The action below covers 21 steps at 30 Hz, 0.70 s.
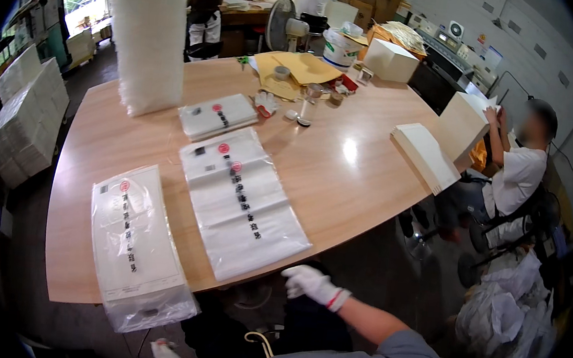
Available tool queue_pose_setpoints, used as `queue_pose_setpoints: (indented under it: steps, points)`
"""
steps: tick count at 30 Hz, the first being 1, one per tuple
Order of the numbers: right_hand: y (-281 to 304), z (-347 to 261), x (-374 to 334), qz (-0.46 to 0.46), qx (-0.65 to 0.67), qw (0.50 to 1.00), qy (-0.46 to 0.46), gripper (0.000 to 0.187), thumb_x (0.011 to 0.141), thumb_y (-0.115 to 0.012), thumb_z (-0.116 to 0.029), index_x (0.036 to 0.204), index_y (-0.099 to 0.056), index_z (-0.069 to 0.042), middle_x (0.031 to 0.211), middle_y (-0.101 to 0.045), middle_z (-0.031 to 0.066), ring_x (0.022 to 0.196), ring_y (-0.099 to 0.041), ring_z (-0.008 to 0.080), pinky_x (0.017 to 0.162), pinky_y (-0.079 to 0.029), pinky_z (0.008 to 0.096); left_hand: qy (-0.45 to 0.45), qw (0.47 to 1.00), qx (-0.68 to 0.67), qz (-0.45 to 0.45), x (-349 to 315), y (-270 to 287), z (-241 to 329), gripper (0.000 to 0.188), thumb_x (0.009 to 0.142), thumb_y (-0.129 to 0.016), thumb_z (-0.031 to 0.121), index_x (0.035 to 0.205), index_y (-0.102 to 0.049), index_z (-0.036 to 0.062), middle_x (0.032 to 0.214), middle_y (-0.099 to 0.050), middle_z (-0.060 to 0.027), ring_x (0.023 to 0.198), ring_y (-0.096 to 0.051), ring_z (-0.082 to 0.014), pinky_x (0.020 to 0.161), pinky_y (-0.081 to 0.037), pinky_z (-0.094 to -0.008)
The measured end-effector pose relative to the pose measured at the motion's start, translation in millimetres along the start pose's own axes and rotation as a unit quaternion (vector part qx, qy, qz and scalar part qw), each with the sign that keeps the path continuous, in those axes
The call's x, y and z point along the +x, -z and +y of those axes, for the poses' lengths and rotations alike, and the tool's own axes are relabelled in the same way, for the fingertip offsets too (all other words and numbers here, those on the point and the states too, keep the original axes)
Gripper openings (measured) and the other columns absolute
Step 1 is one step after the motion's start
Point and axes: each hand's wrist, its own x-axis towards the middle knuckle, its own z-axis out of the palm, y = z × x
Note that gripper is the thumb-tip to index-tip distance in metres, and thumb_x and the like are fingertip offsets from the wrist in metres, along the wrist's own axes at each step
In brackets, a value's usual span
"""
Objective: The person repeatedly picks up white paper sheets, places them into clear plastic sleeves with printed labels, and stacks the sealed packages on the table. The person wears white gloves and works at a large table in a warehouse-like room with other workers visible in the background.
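My left hand (169,357), in a white glove, hangs below the table's front edge; its fingers look loosely apart, with nothing visible in them. Just above it, a clear plastic bag (123,232) with white sheets inside and dark printing overhangs the edge. My right hand (311,285), gloved in white with a red cuff band, is beyond the edge, fingers partly bent and apart, holding nothing visible. Nearest to it lies a flat stack of printed clear plastic bags (242,209). Behind that is a smaller folded pile of such bags (217,116).
On the wooden table (340,191) stands a tall white fluffy roll (146,41). Farther back are yellow paper sheets (297,69), tape rolls (335,99), a bucket (340,49) and a white box (390,60). A stack of white boards (426,158) lies right, near a seated co-worker (519,167).
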Motion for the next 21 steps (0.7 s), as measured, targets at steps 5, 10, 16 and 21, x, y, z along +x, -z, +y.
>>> queue_pose_setpoints:
  steps: [5,10,16,21]
  points:
    - [203,-52,-46,0.351,0.026,0.931,0.094,0.025,0.082,-0.057,-0.030,0.093,-0.053,-0.007,0.068,-0.055,0.0116,0.054,-0.056,0.0221,0.050,-0.050,0.0364,-0.292,0.889,0.078,-0.345,-31,-73,6,0.014,0.070,-0.056,0.002,0.084,-0.058,0.0051,0.094,-0.059,-0.0113,0.084,-0.058,-0.0234,0.074,-0.047,-0.0343]
    - [388,-133,-103,0.573,0.118,0.734,0.344,0.010,0.087,-0.047,-0.019,0.095,-0.048,-0.014,0.066,-0.049,0.0049,0.049,-0.047,0.0123,0.043,-0.044,0.0338,-0.485,0.766,0.262,-0.331,-34,-200,127,0.030,0.060,-0.066,0.006,0.089,-0.060,0.0092,0.110,-0.055,-0.0117,0.103,-0.052,-0.0327,0.085,-0.043,-0.0426]
    - [363,-75,58,0.499,-0.440,0.723,0.187,0.040,0.088,-0.049,-0.024,0.125,-0.044,-0.008,0.115,-0.053,0.0190,0.105,-0.051,0.0369,0.093,-0.041,0.0392,-0.489,0.700,0.452,-0.259,4,-317,140,0.051,0.078,-0.059,0.037,0.123,-0.050,0.0140,0.142,-0.028,-0.0169,0.130,-0.027,-0.0373,0.105,-0.018,-0.0537]
    - [245,-64,76,0.487,-0.556,0.624,0.254,0.037,0.085,-0.051,-0.029,0.116,-0.052,-0.008,0.124,-0.048,0.0121,0.117,-0.040,0.0321,0.102,-0.025,0.0510,-0.437,0.700,0.495,-0.272,44,-368,160,0.056,0.086,-0.045,0.044,0.130,-0.043,0.0101,0.144,-0.025,-0.0177,0.131,-0.023,-0.0373,0.105,-0.017,-0.0519]
